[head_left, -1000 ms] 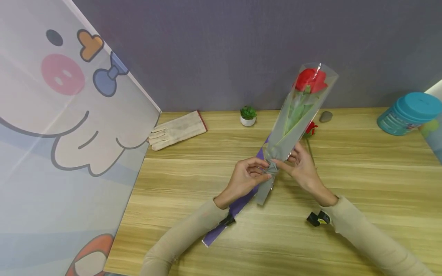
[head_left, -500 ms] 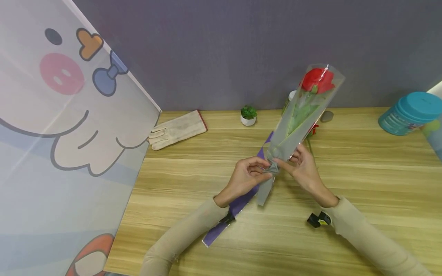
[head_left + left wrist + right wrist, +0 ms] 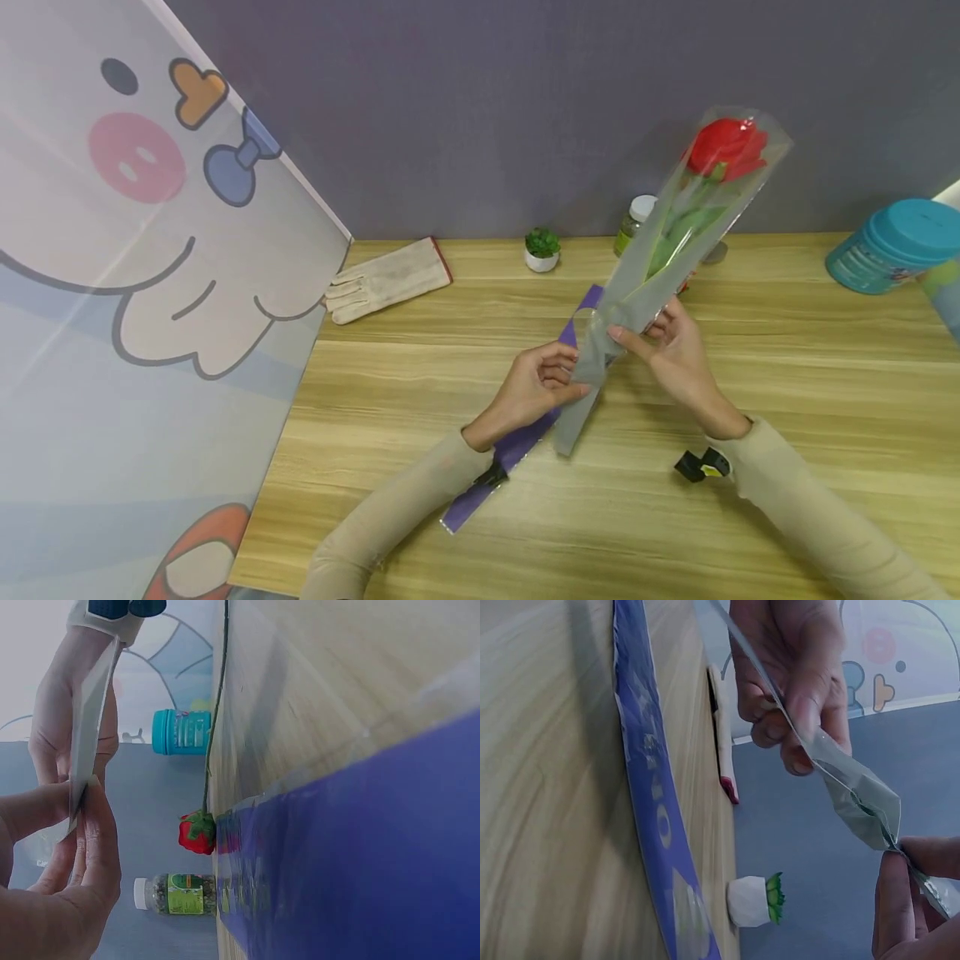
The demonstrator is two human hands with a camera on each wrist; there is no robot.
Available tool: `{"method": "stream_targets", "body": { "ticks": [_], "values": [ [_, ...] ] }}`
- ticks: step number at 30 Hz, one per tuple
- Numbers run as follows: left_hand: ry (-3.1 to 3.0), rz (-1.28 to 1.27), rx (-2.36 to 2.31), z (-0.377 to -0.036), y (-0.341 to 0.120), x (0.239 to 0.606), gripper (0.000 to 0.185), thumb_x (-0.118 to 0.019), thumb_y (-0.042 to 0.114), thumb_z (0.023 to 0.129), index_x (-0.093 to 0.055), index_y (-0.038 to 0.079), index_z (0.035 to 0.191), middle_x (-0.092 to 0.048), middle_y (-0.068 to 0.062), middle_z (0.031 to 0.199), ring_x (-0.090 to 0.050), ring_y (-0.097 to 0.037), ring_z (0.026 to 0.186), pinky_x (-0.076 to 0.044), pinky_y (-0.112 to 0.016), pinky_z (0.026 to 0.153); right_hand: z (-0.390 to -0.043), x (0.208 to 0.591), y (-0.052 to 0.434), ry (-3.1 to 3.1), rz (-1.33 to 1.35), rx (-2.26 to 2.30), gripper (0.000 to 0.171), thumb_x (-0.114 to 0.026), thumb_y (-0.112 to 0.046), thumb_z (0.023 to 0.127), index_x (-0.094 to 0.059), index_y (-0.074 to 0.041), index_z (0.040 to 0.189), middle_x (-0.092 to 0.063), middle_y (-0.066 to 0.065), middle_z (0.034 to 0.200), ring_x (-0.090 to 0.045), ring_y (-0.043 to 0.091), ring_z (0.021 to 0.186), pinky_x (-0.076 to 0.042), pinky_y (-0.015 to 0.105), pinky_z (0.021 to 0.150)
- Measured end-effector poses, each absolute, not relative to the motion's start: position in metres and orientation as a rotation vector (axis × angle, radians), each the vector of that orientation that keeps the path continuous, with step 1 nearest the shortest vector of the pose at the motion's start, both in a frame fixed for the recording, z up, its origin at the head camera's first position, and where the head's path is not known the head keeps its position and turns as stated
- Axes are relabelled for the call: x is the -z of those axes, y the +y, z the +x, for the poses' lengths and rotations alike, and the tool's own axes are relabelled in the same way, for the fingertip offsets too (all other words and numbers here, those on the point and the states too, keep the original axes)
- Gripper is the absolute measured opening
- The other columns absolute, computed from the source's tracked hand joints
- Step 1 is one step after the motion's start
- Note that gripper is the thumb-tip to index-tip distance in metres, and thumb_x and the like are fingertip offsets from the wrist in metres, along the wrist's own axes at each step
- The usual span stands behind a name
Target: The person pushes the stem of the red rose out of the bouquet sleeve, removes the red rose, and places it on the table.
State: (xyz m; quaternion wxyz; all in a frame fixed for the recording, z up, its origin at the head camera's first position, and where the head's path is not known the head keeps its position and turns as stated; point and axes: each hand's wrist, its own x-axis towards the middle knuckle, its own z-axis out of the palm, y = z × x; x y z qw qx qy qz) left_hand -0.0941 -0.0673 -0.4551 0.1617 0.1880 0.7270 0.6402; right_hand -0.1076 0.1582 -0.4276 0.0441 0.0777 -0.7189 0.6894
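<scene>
A red rose (image 3: 726, 150) stands tilted inside a clear and grey flower sleeve (image 3: 663, 279), raised above the table. My left hand (image 3: 528, 387) pinches the sleeve's narrow lower part between thumb and fingers. Higher up the same sleeve, my right hand (image 3: 681, 358) pinches it, and the right wrist view shows creased film between the two hands. Beneath them a purple flower sleeve (image 3: 528, 437) lies on the wooden table; its large printed letters show in the right wrist view. A second, unwrapped rose (image 3: 197, 832) lies on the table behind, mostly hidden in the head view.
Along the back edge stand a small potted plant (image 3: 542, 250), a white-capped bottle (image 3: 636, 223) and a grey stone (image 3: 716, 252). A work glove (image 3: 393, 279) lies at the back left. A teal tub (image 3: 892, 246) stands at the back right, against the grey wall.
The wrapped rose has swung up and to the right, uncovering the white-capped bottle. My right hand has shifted slightly up and right, away from the left, which stays nearly in place.
</scene>
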Motion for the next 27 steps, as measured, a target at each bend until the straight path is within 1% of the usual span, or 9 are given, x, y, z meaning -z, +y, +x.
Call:
{"method": "stream_targets", "body": {
  "ticks": [5, 8, 11, 15, 21, 27],
  "values": [
    [2.049, 0.553, -1.822, -0.0950, -0.0680, 0.4548, 0.041, -0.078, -0.003, 0.089, -0.061, -0.007, 0.126, -0.070, -0.028, 0.110, -0.065, -0.003, 0.083, -0.060, -0.020, 0.077, -0.1081, 0.4231, 0.1606, -2.129, 0.243, -2.155, 0.052, -0.073, 0.012, 0.089, -0.058, -0.015, 0.130, -0.076, -0.018, 0.110, -0.072, 0.000, 0.096, -0.059, 0.015, 0.080],
    [2.064, 0.546, -1.798, -0.0948, -0.0696, 0.4552, 0.042, -0.078, -0.003, 0.089, -0.061, -0.006, 0.127, -0.070, -0.024, 0.107, -0.065, -0.002, 0.082, -0.058, -0.017, 0.075, -0.1079, 0.4217, 0.1621, -2.120, 0.258, -2.161, 0.051, -0.073, 0.013, 0.088, -0.059, -0.015, 0.129, -0.076, -0.018, 0.110, -0.073, 0.000, 0.095, -0.060, 0.016, 0.078],
    [2.089, 0.540, -1.773, -0.0942, -0.0720, 0.4555, 0.043, -0.078, -0.004, 0.088, -0.061, -0.005, 0.128, -0.067, -0.017, 0.105, -0.063, -0.002, 0.081, -0.055, -0.015, 0.073, -0.1076, 0.4205, 0.1642, -2.151, 0.278, -2.114, 0.051, -0.074, 0.012, 0.088, -0.061, -0.015, 0.129, -0.076, -0.019, 0.110, -0.073, 0.000, 0.095, -0.060, 0.016, 0.079],
    [2.098, 0.539, -1.778, -0.0941, -0.0741, 0.4558, 0.043, -0.078, -0.005, 0.088, -0.062, -0.004, 0.128, -0.065, -0.014, 0.104, -0.063, -0.003, 0.082, -0.055, -0.014, 0.073, -0.1074, 0.4199, 0.1664, -2.190, 0.291, -2.051, 0.053, -0.075, 0.012, 0.087, -0.061, -0.017, 0.129, -0.075, -0.022, 0.111, -0.072, -0.002, 0.096, -0.059, 0.014, 0.080],
    [2.133, 0.549, -1.763, -0.0955, -0.0750, 0.4550, 0.044, -0.078, -0.005, 0.088, -0.063, -0.003, 0.128, -0.066, -0.017, 0.108, -0.063, -0.003, 0.084, -0.055, -0.014, 0.075, -0.1078, 0.4202, 0.1663, -2.161, 0.325, -2.049, 0.055, -0.075, 0.013, 0.086, -0.061, -0.013, 0.133, -0.075, -0.019, 0.114, -0.071, 0.000, 0.098, -0.058, 0.015, 0.081],
    [2.141, 0.581, -1.785, -0.1007, -0.0711, 0.4474, 0.044, -0.079, 0.000, 0.089, -0.062, -0.002, 0.130, -0.070, -0.024, 0.117, -0.064, -0.001, 0.089, -0.058, -0.018, 0.082, -0.1080, 0.4198, 0.1633, -2.074, 0.340, -2.144, 0.057, -0.074, 0.015, 0.086, -0.060, -0.010, 0.135, -0.077, -0.015, 0.115, -0.073, 0.002, 0.099, -0.060, 0.016, 0.082]
  ]
}}
